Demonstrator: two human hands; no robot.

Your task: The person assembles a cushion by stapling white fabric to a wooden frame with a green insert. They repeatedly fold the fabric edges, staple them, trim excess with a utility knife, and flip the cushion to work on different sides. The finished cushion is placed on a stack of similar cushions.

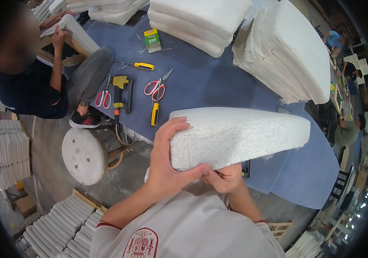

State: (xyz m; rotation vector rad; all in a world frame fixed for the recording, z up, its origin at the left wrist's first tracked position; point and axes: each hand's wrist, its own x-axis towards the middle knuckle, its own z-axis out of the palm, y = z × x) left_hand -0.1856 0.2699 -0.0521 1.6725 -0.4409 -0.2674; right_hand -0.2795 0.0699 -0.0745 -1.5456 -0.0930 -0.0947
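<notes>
A white, fabric-covered seat pad [240,135] is held up in front of me, tilted, with its woven side facing me. My left hand [166,157] grips the pad's left end, fingers over the top and thumb along the lower edge. Beneath that edge my right hand [227,178] is closed, thumb and fingers pinching at the pad's underside; the fingertips are partly hidden. On the blue table [201,81] beyond lie red-handled scissors [156,88] and a yellow-handled screwdriver [154,114], which overlap.
A yellow-and-black staple gun [121,92], more scissors [103,98], another screwdriver [144,66] and a green-yellow box [152,41] lie farther left. Stacked white pads [283,51] stand at the back. A co-worker [33,81] sits at left, near a round stool [83,155].
</notes>
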